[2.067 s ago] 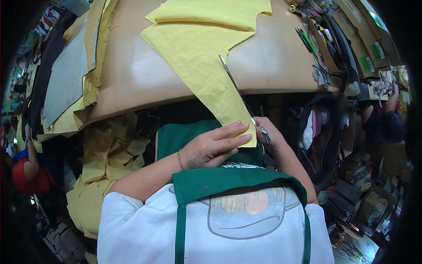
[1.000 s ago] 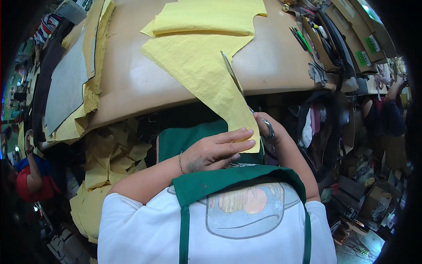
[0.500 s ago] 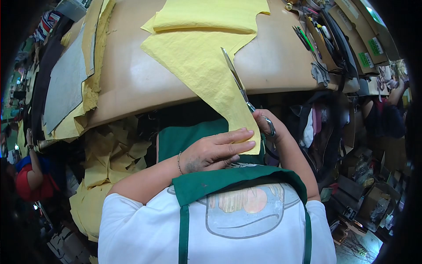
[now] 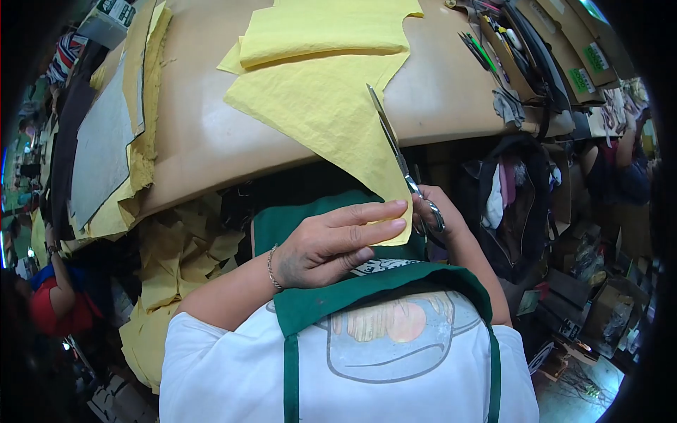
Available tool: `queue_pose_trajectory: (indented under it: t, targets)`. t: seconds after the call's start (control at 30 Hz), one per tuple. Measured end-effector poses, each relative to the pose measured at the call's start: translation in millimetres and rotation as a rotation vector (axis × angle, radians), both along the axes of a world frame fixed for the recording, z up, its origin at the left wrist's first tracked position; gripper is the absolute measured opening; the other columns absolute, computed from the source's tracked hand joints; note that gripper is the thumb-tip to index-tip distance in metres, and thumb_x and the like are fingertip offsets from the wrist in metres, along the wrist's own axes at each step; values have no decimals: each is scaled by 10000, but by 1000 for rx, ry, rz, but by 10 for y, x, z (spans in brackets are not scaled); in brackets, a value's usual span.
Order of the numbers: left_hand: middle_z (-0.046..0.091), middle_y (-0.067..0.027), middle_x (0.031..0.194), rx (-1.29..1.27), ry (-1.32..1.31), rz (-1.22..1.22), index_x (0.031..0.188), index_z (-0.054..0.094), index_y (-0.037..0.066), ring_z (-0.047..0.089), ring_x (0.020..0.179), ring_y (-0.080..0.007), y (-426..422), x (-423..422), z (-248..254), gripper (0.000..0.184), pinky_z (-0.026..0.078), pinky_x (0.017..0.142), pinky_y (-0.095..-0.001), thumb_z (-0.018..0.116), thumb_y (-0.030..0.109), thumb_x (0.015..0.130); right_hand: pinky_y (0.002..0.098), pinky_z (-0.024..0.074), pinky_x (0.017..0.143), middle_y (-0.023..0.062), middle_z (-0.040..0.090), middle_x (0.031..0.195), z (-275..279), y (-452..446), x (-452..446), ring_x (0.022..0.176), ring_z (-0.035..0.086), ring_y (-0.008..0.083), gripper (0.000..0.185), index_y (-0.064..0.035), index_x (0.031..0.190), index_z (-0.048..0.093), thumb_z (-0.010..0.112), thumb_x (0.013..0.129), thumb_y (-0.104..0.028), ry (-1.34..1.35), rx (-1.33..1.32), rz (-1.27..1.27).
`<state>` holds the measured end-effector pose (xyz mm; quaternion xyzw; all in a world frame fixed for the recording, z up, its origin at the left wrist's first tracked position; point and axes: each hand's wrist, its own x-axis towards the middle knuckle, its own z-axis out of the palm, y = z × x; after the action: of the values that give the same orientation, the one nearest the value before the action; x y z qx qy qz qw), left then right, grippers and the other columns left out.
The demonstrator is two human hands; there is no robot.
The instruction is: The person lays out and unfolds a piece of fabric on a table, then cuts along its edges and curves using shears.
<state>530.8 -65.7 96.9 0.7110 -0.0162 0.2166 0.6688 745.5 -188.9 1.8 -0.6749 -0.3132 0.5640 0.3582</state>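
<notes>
Tabletop, pale brown, head view: bore one yellow sheet, folded at its far part, narrow near end extending past the edge. Left hand: fingers lay across that end; grip beneath could not be told. Right hand: closed around handles of scissors, blade over the sheet's right side. Grey panel: lay at left.

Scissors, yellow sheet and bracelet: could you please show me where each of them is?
Scissors (image 4: 403,165): head view, on the metal between blade tip and finger loops.
Yellow sheet (image 4: 324,102): head view, on the flat part below the fold.
Bracelet (image 4: 270,266): head view, mid-chain.
</notes>
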Motion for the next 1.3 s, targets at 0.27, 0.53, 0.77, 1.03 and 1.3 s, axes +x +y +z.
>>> queue_pose_trajectory:
  t: [0.27, 0.53, 0.77, 1.03, 1.3]
  targets:
    - [416, -185, 1258, -36, -29, -51, 1183, 476, 5, 444, 1135, -277, 42, 42, 18, 350, 350, 930, -319, 460, 37, 835, 240, 360, 429, -14, 431, 519, 96, -132, -26, 474, 433, 74, 622, -58, 623, 472, 574, 623, -672, -74, -24, -43]
    - [431, -201, 1238, -48, -52, -47, 1184, 467, -11, 448, 1128, -288, 110, 65, 52, 343, 338, 937, -328, 443, 69, 852, 238, 350, 429, -19, 432, 500, 52, -252, -102, 467, 423, 70, 609, -42, 609, 484, 595, 634, -640, -161, -2, -134]
    - [459, -178, 1217, -198, 3, 135, 1139, 490, -38, 441, 1132, -250, 411, 110, 47, 302, 321, 959, -348, 408, 108, 888, 193, 312, 379, -38, 434, 508, -7, -339, -153, 431, 404, 35, 600, -63, 682, 477, 590, 621, -650, -131, -4, -187]
    - [433, -249, 1206, 657, 445, 814, 1174, 412, -96, 429, 1137, -279, 1717, 267, -598, 537, 347, 936, -358, 505, 318, 845, 225, 371, 406, -4, 452, 479, 116, -331, -178, 429, 466, 78, 609, -43, 618, 496, 591, 629, -644, -112, -23, -215]
    - [506, -80, 1072, 876, 1116, 925, 997, 559, 106, 454, 1046, -292, 1947, 438, -598, 368, 381, 783, -528, 618, 356, 733, 235, 390, 432, -2, 456, 489, 188, -330, -114, 453, 476, 84, 643, -46, 617, 496, 591, 597, -682, -189, -74, -171]
